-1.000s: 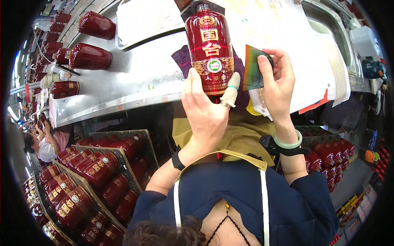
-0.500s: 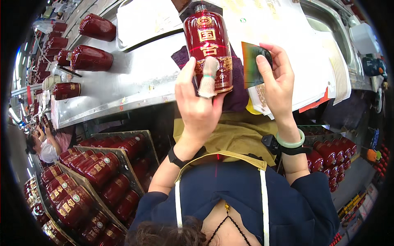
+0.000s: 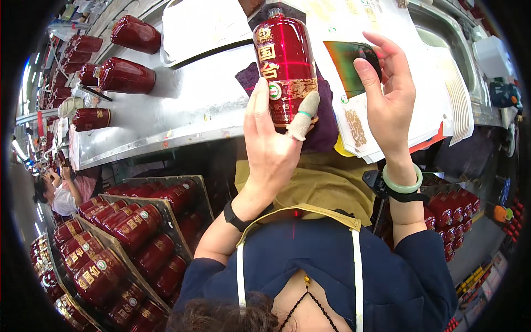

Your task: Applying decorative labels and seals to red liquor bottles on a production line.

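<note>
A glossy dark red bottle with gold lettering and a gold patterned band lies on a purple cloth, its neck pointing away from me. My left hand is closed around its lower end, fingers on the left side and the thumb, in a pale cloth cover, at the lower right. To the bottle's right and apart from it, my right hand holds a flat, dark green, see-through scraper between thumb and fingers. The scraper is over white sheets printed with gold designs; one gold decal shows below it.
On the metal table, two red bottles lie at the left, beside a white tray of paper. A sink is at the right. Crates of red bottles stand below left and right. A co-worker is at far left.
The bottle has turned, so its lettering faces further left and a small green-and-white mark shows. My right hand and the scraper have moved right and slightly away. My left thumb has shifted right.
</note>
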Tool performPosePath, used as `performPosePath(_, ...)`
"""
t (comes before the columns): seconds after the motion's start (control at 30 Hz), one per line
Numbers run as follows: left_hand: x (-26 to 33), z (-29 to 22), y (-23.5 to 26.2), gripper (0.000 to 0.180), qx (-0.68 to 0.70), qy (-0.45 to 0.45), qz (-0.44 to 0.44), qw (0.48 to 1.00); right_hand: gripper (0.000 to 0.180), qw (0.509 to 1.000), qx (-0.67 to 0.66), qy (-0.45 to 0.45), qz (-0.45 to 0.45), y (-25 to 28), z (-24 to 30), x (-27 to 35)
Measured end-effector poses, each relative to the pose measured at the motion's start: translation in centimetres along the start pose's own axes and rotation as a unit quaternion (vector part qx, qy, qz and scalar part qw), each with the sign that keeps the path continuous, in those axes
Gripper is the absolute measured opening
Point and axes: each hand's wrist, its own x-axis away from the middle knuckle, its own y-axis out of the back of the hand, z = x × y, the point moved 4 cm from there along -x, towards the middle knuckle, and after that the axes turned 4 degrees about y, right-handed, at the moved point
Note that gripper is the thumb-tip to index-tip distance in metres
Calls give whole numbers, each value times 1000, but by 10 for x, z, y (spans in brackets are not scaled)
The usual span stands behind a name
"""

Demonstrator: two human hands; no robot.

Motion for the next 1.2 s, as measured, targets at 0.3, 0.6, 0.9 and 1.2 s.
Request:
performPosePath(0.3,-16,0,11,88,26,23,13,999,30,997,49,50,10,-1,3,-4)
performPosePath(0.6,-10,8,5,81,99,58,-26,993,25,998,26,52,10,-9,10,-6)
performPosePath(0.9,-6,20,-3,89,188,113,-76,973,23,916,187,303,182,-40,36,1)
performPosePath(1.2,-2,38,-4,87,247,125,-18,961,19,917,189,317,153,-43,27,-4)
